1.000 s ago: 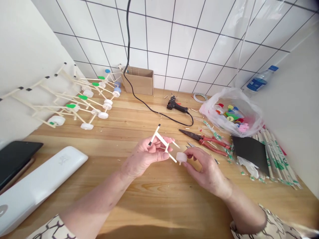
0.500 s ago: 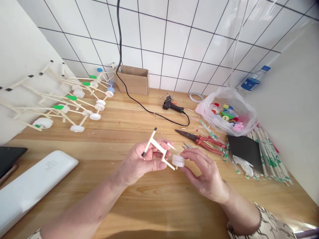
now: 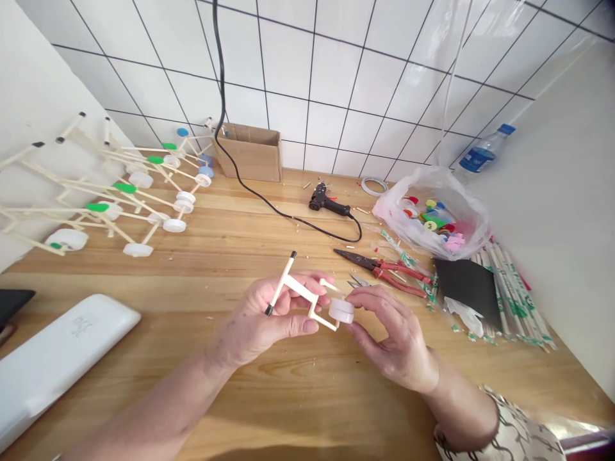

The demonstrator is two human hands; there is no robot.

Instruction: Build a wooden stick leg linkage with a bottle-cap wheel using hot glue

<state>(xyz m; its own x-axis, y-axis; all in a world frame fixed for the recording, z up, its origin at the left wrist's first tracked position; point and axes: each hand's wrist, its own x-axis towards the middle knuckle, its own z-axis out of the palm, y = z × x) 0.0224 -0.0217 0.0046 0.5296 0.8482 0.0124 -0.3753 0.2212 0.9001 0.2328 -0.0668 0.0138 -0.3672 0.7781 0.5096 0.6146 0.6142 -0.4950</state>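
My left hand is closed around a small frame of pale wooden sticks. Its crossbar has black tips at both ends, and a two-pronged fork points right. Across from it, my right hand pinches a white bottle-cap wheel between thumb and fingers. The wheel sits at the fork's prongs, with a short stick end showing below it against the near prong. Whether the far prong touches the wheel's stick I cannot tell. Both hands are held above the wooden table.
Several stick bicycles with white cap wheels stand at left. Behind are a cardboard box, a black glue gun and a tape roll. Red-handled pliers, a bag of caps and wrapped chopsticks lie right.
The wheel's stick has come up against the end of the fork's near prong. The whole view has shifted slightly; both hands keep their holds.
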